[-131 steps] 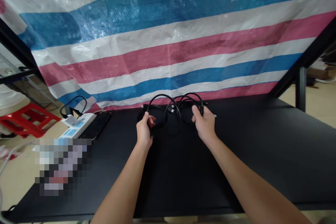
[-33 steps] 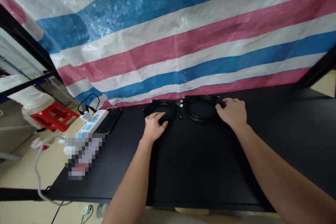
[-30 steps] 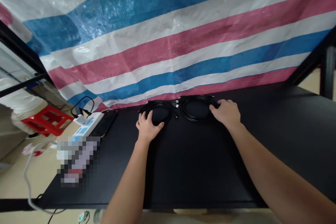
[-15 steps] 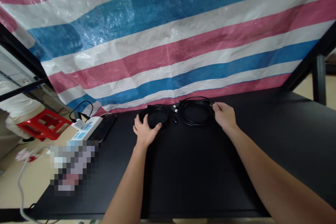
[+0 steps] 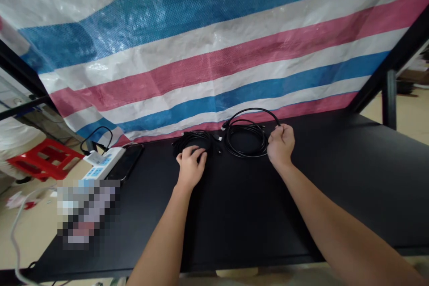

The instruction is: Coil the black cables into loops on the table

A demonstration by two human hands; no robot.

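Right hand (image 5: 281, 146) is closed on a black strand (image 5: 255, 109), which arches above the right coil (image 5: 246, 156). Left hand (image 5: 190, 167) lies with fingers bent over the near edge of the left coil (image 5: 197, 133); whether it grips cannot be told. Both coils lie side by side on the table (image 5: 234, 210). Step in hand, as judged: handling one strand apart from its coil. Any further lift would call for a firm pinch, without snagging other turns.
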